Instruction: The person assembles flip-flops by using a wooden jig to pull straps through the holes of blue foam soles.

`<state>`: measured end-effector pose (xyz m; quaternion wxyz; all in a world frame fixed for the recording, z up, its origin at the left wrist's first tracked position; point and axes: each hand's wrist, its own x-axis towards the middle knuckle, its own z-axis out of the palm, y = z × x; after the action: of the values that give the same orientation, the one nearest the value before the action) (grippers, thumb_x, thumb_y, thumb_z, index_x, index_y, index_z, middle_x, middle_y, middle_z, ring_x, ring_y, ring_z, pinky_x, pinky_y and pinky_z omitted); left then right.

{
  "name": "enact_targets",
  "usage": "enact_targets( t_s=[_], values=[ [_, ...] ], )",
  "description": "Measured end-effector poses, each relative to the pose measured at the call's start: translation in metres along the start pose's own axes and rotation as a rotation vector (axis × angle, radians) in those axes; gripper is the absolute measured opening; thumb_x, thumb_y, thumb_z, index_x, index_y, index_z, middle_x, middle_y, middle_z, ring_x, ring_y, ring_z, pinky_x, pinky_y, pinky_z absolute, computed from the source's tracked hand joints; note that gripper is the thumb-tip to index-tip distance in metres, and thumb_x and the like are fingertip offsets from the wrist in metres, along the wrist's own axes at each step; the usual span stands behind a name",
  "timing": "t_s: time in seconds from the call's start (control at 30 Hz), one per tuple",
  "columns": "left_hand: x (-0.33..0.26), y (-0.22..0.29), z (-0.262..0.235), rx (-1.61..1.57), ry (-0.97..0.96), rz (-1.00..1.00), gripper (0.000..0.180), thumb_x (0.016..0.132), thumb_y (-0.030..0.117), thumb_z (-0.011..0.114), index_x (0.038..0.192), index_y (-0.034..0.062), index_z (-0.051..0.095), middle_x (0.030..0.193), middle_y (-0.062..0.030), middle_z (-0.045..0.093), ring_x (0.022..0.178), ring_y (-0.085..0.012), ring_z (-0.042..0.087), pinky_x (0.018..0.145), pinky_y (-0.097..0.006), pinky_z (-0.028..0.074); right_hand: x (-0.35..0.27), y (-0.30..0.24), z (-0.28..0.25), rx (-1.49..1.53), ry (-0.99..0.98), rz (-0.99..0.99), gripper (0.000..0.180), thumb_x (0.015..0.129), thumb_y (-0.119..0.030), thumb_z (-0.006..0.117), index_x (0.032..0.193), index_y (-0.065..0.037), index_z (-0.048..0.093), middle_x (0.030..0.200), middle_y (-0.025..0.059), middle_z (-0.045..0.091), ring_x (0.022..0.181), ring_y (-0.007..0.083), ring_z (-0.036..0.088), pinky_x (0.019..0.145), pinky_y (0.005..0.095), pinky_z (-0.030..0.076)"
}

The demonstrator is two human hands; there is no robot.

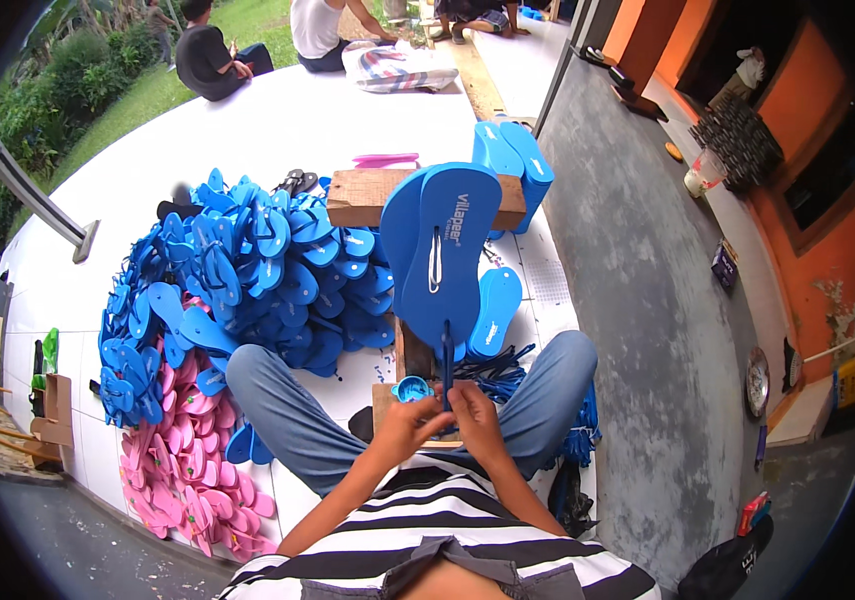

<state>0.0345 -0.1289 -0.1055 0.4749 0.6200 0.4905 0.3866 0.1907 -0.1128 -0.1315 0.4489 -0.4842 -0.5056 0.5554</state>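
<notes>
looking light and bendy, the blue sole point(459, 265) is best held edgewise; its strap point(448, 355) is pinched by both hands point(476, 422)

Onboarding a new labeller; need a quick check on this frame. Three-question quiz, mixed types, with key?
1. Multiple choice. What do the left hand and right hand pinch?
A) a pink sandal
B) a blue strap
C) a wooden block

2. True or false. The blue pile and the pink pile both lie to the person's left.

3. Fill the gap. The small cup near the hands is ____ in colour.

Key: 1. B; 2. true; 3. blue
</notes>
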Motion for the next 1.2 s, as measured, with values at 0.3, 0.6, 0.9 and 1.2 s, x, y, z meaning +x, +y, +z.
enact_targets(
  t_s=[0.3,0.6,0.9,1.2],
  values=[
    [-0.032,-0.017,-0.040,-0.077,0.000,-0.217,0.017,0.089,0.014,0.071,0.092,-0.0014,0.064,0.078,-0.0052,0.070,0.071,-0.0085,0.064,0.065,-0.027,0.053,-0.026,-0.027,-0.004,-0.378,-0.202,-0.070,0.015,0.093,-0.016,0.063,0.092,-0.001,0.064,0.101,0.0129,0.063,0.088,0.0265,0.065,0.078,0.0311,0.051],
    [-0.028,0.018,-0.035,-0.054,-0.119,-0.075,0.018,0.092,0.013,0.067,0.100,-0.0019,0.065,0.083,-0.0100,0.070,0.077,-0.0132,0.069,0.067,-0.027,0.054,-0.006,-0.042,0.007,-0.044,-0.317,0.127,0.020,0.098,-0.018,0.059,0.112,-0.003,0.058,0.094,0.0064,0.065,0.091,0.0161,0.064,0.083,0.0290,0.050],
    [-0.013,0.013,-0.103,-0.009,0.490,0.216,0.007,0.084,-0.003,0.070,0.091,-0.0015,0.068,0.097,-0.0133,0.070,0.088,-0.0167,0.069,0.076,-0.026,0.055,0.003,-0.054,-0.063,-0.395,-0.237,0.055,0.018,0.098,-0.017,0.056,0.101,-0.002,0.065,0.083,0.0064,0.059,0.077,0.0181,0.058,0.069,0.0314,0.045],
    [0.067,0.064,-0.036,-0.576,-0.054,0.309,0.015,0.094,0.009,0.064,0.103,0.0007,0.055,0.084,-0.0102,0.068,0.085,-0.0171,0.068,0.078,-0.031,0.053,0.037,-0.154,-0.013,-0.195,-0.082,-0.394,0.024,0.098,-0.017,0.056,0.115,-0.002,0.065,0.116,0.0144,0.062,0.112,0.0265,0.057,0.095,0.0366,0.046]
  ],
)
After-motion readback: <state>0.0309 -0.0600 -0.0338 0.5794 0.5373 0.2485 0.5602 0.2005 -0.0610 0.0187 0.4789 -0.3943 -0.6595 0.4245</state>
